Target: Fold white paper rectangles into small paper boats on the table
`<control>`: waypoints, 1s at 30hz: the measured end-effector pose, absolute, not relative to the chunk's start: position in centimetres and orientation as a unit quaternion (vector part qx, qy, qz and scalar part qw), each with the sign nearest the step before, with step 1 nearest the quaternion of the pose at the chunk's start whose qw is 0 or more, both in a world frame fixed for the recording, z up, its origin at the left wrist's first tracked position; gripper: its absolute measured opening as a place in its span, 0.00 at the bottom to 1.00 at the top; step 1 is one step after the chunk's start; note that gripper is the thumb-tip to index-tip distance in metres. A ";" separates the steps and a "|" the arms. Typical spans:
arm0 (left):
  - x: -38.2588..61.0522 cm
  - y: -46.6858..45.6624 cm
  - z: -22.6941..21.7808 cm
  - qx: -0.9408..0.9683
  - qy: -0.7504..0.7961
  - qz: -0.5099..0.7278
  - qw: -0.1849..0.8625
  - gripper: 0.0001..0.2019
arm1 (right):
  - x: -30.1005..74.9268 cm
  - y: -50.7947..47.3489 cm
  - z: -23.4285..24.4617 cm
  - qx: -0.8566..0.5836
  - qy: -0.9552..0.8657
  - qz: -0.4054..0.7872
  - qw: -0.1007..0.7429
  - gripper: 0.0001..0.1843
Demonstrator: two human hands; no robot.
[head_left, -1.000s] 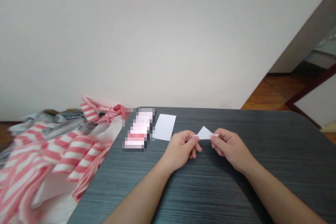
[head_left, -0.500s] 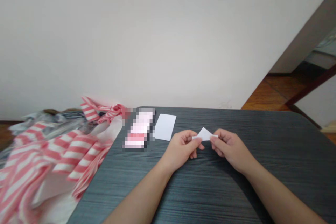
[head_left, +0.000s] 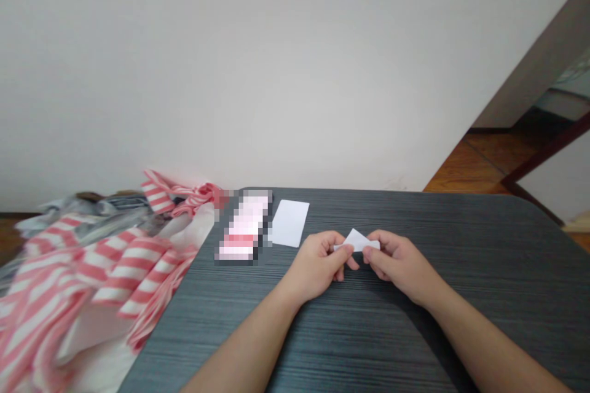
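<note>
A small folded white paper (head_left: 356,239), roughly triangular, is held between both hands just above the dark grey wood-grain table (head_left: 461,295). My left hand (head_left: 320,263) pinches its left end with thumb and forefinger. Its right end is pinched by my right hand (head_left: 397,261). The two hands are close together, fingertips nearly touching. Both forearms reach in from the bottom edge.
A flat white paper sheet (head_left: 290,223) lies on the table behind my left hand. Beside it is a blurred pink and white item (head_left: 243,227). Red-and-white striped plastic bags (head_left: 92,276) pile up off the table's left edge. A white wall stands behind.
My hands have drawn closer together, and the folded paper now shows a shorter span between the fingers. Nothing else has moved.
</note>
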State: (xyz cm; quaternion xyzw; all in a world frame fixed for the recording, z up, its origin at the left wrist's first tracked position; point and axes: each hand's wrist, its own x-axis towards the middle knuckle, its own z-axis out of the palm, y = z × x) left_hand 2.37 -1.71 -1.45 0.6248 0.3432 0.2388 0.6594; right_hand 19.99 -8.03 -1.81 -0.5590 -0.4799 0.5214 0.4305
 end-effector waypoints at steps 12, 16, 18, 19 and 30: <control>2.4 -1.8 -1.2 0.663 0.328 0.217 0.637 0.11 | 19.9 -8.1 -1.7 -0.589 -0.542 0.460 0.385 0.10; 2.3 -1.8 -0.9 0.669 0.336 0.215 0.627 0.12 | 19.8 -8.1 -1.7 -0.591 -0.533 0.464 0.389 0.10; 2.3 -1.8 -1.1 0.667 0.347 0.219 0.622 0.12 | 20.0 -8.1 -1.9 -0.593 -0.519 0.467 0.402 0.11; 2.3 -1.8 -1.2 0.665 0.350 0.222 0.621 0.12 | 20.1 -8.1 -2.0 -0.595 -0.512 0.466 0.409 0.11; 2.5 -1.6 -1.7 0.623 0.325 0.249 0.667 0.11 | 20.9 -7.9 -2.2 -0.592 -0.515 0.453 0.424 0.13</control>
